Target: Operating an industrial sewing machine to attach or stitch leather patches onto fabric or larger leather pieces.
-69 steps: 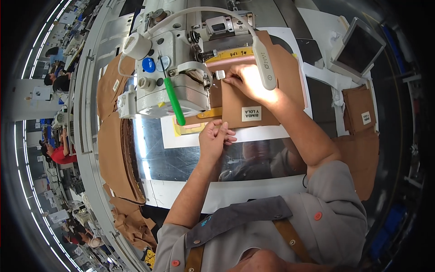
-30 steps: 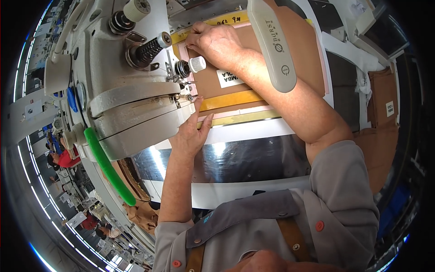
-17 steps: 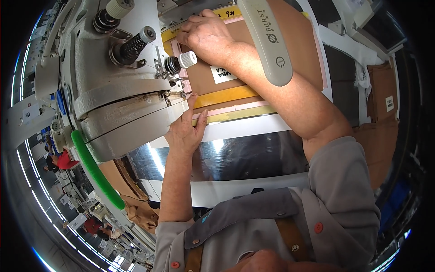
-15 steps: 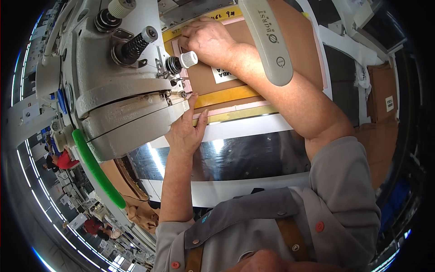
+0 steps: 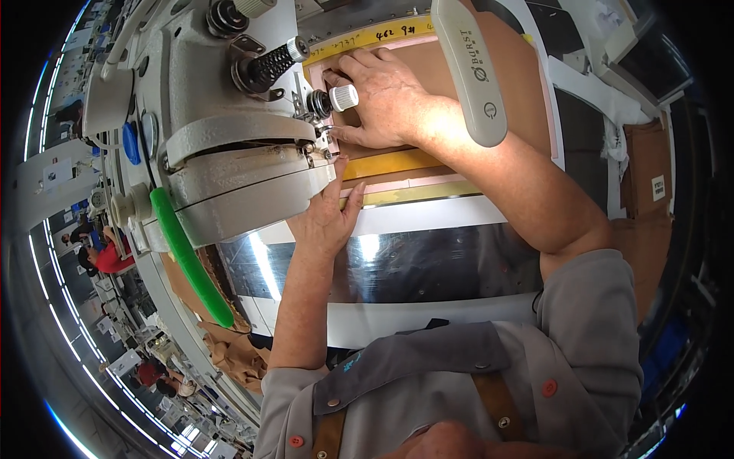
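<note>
My right hand (image 5: 382,96) lies with fingers spread on a brown panel (image 5: 497,84) in a pink-edged frame, below a marked yellow strip (image 5: 390,34), its thumb beside the needle area of the white sewing machine (image 5: 229,187). My left hand (image 5: 325,218) has fingers stretched onto the frame’s lower left corner, thumb apart; some fingertips are partly hidden by the machine head. An amber strip (image 5: 390,162) crosses the frame below my right hand. A grey lamp (image 5: 466,69) hangs over my right wrist. A green-handled tool (image 5: 191,260) is on the machine’s left.
A shiny metal plate (image 5: 428,264) spans the table before me. Stacked brown pieces (image 5: 642,172) lie at right below a screen (image 5: 642,57); more crumpled brown pieces (image 5: 233,356) lie lower left. Several co-workers, one in red (image 5: 111,256), sit at machines along the left.
Since 2.3 seconds ago my right hand went from pinching the panel’s edge to reaching up-left; since half a second ago it has moved down-right and flattened. My left hand went up-left to the frame’s corner.
</note>
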Tool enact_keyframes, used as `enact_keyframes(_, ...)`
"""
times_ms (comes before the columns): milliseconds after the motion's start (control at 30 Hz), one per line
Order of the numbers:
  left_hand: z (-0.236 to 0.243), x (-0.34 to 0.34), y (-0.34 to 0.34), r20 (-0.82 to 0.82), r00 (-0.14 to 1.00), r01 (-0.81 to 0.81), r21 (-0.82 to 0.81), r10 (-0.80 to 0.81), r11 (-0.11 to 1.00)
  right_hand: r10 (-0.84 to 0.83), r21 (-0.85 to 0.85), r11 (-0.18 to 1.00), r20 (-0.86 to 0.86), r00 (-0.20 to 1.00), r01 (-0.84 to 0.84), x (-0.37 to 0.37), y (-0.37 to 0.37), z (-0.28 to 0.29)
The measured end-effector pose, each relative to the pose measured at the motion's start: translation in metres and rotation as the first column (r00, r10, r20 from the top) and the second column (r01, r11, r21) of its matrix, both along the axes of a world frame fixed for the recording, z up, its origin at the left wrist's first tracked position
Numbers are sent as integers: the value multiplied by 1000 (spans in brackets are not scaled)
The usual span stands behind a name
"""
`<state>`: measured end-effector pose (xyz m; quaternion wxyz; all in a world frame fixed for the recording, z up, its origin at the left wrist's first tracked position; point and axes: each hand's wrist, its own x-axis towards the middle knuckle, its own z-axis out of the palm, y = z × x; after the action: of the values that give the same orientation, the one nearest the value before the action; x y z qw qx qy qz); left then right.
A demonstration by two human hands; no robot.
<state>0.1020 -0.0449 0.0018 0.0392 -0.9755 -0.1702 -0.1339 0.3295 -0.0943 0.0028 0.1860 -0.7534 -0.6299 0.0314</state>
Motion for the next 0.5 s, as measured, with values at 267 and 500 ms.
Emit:
enact_keyframes(267, 0, -4, -3, -29, 999, -42, -68, 40, 997, 4, -87, 996, 9, 1000, -3, -1, -2, 5)
enact_keyframes(500, 2, -2, -4, -17, 1000, -23, -40, 22, 999, -4, -119, 993, 24, 1000, 7, -2, -2, 8)
